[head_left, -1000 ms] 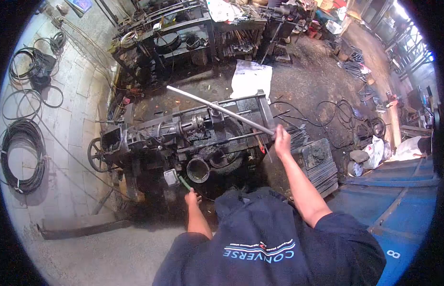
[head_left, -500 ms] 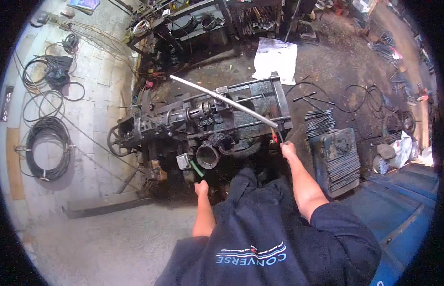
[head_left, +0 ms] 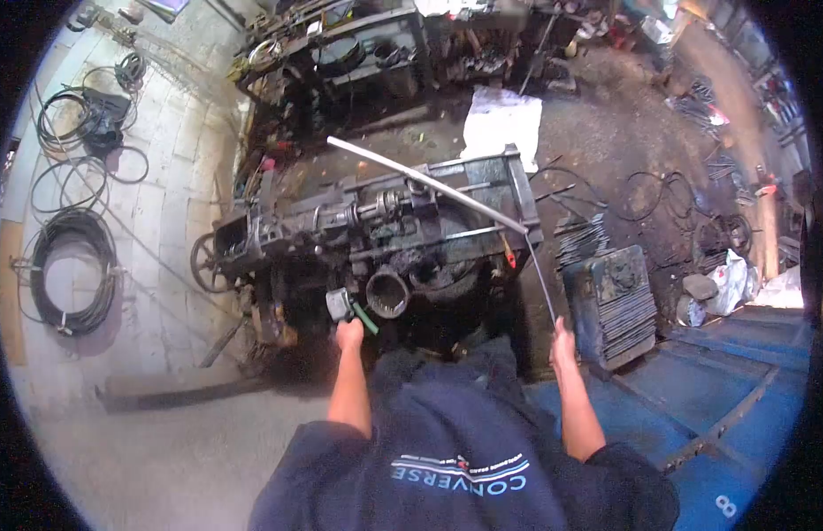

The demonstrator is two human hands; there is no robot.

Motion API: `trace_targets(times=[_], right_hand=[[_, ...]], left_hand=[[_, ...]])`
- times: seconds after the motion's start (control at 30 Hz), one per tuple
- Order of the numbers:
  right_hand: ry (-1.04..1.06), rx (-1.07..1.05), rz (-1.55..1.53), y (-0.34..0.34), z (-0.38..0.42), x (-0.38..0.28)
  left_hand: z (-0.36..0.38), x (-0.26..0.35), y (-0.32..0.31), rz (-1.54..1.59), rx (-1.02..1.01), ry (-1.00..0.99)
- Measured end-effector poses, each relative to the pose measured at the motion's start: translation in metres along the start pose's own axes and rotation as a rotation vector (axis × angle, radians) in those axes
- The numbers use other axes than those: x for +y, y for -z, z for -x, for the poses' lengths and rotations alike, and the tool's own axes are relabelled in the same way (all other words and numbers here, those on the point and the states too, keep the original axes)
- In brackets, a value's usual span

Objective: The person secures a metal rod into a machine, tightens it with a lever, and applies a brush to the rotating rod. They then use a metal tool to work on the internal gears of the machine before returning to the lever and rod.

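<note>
A: What is the biggest thing here?

B: A big dark machine [head_left: 376, 230] standing on the dirty floor [head_left: 208, 442]. A long shiny metal rod [head_left: 429, 184] lies slanted across its top.

A: What is beside it?

B: A blue box [head_left: 613, 301] full of flat metal strips, on the right. Black wire coils [head_left: 71, 270] lie on the floor far to the left.

A: Where is the right hand?

B: The right hand [head_left: 563, 341] is low, between the machine and the box. Its fingers are closed around a thin rod [head_left: 542, 281] that runs up to the shiny rod's end.

A: And the left hand?

B: The left hand [head_left: 348, 334] is wrapped around a green handle [head_left: 365, 318] at the machine's front, just beside a round metal pot [head_left: 387, 292].
</note>
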State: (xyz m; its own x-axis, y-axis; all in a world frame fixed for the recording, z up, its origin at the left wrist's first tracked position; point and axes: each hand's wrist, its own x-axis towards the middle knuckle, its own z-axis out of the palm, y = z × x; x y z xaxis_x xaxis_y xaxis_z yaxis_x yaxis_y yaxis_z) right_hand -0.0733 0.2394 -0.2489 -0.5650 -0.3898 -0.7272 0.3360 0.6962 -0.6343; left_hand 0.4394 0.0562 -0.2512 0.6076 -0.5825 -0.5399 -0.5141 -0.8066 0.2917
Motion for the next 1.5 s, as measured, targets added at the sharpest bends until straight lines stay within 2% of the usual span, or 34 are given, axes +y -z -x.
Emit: trace_targets(times=[0.03,0.1,0.17,0.23,0.27,0.3,0.37,0.47,0.5,0.57,0.67,0.77,0.83,0.9,0.93,0.97,1.03,1.07,1.13,1.17,1.23,1.4,1.47,1.5], right_hand=[[-0.012,-0.043,-0.052,0.001,0.018,0.004],[-0.105,0.024,-0.09,-0.001,0.03,0.028],[-0.053,0.128,-0.09,-0.017,0.048,0.043],[-0.013,0.228,-0.085,-0.047,0.073,0.045],[-0.055,0.202,-0.211,-0.059,0.089,0.043],[-0.098,0.173,-0.337,-0.072,0.107,0.04],[-0.041,0.203,-0.389,-0.114,0.164,0.021],[0.312,0.262,-0.706,-0.156,0.23,0.003],[0.326,0.267,-0.721,-0.165,0.244,-0.005],[0.645,0.217,-0.72,-0.177,0.266,-0.035],[0.716,0.223,-0.761,-0.19,0.293,-0.105],[0.717,0.229,-0.825,-0.212,0.248,-0.137],[0.669,0.216,-0.759,-0.269,0.3,-0.174],[0.692,0.062,-0.581,-0.323,0.312,-0.176],[0.827,0.034,-0.38,-0.349,0.309,-0.171],[0.953,0.006,-0.176,-0.376,0.309,-0.163],[0.689,-0.329,-0.298,-0.425,0.35,-0.159],[0.629,-0.406,-0.304,-0.451,0.36,-0.154],[0.519,-0.583,-0.263,-0.483,0.38,-0.143],[0.469,-0.684,-0.22,-0.491,0.392,-0.141],[0.381,-0.799,-0.138,-0.502,0.407,-0.144],[0.375,-0.818,-0.022,-0.515,0.409,-0.143],[0.378,-0.839,0.0,-0.51,0.405,-0.143],[0.38,-0.838,0.005,-0.507,0.409,-0.146]], left_hand=[[-0.021,-0.006,-0.003,0.052,-0.054,0.001],[-0.035,0.009,0.006,0.019,-0.059,-0.088],[-0.082,-0.003,0.001,0.086,-0.178,-0.236],[-0.075,0.015,0.039,0.142,-0.336,-0.388],[-0.103,0.011,0.039,0.23,-0.49,-0.346],[-0.069,0.03,0.083,0.15,-0.463,-0.44],[-0.11,0.007,0.093,0.248,-0.45,-0.643],[-0.09,0.009,0.186,0.41,-0.684,-0.477],[-0.097,0.01,0.204,0.411,-0.688,-0.498],[-0.117,0.003,0.235,0.441,-0.65,-0.458],[-0.159,0.01,0.265,0.481,-0.604,-0.56],[-0.194,0.017,0.287,0.567,-0.491,-0.653],[-0.223,0.017,0.298,0.556,-0.267,-0.815],[-0.252,0.018,0.31,0.514,0.091,-0.967],[-0.203,0.027,0.35,0.415,0.329,-0.939],[-0.255,0.024,0.337,0.581,0.272,-0.88],[-0.24,0.027,0.373,0.326,0.546,-0.76],[-0.25,0.027,0.378,0.331,0.548,-0.76],[-0.28,0.021,0.385,0.06,0.798,-0.634],[-0.29,0.019,0.383,0.061,0.797,-0.63],[-0.293,0.019,0.385,0.016,0.704,-0.442],[-0.299,0.021,0.402,0.036,0.655,-0.449],[-0.279,0.029,0.425,-0.015,0.431,-0.285],[-0.289,0.027,0.422,-0.011,0.429,-0.282]])
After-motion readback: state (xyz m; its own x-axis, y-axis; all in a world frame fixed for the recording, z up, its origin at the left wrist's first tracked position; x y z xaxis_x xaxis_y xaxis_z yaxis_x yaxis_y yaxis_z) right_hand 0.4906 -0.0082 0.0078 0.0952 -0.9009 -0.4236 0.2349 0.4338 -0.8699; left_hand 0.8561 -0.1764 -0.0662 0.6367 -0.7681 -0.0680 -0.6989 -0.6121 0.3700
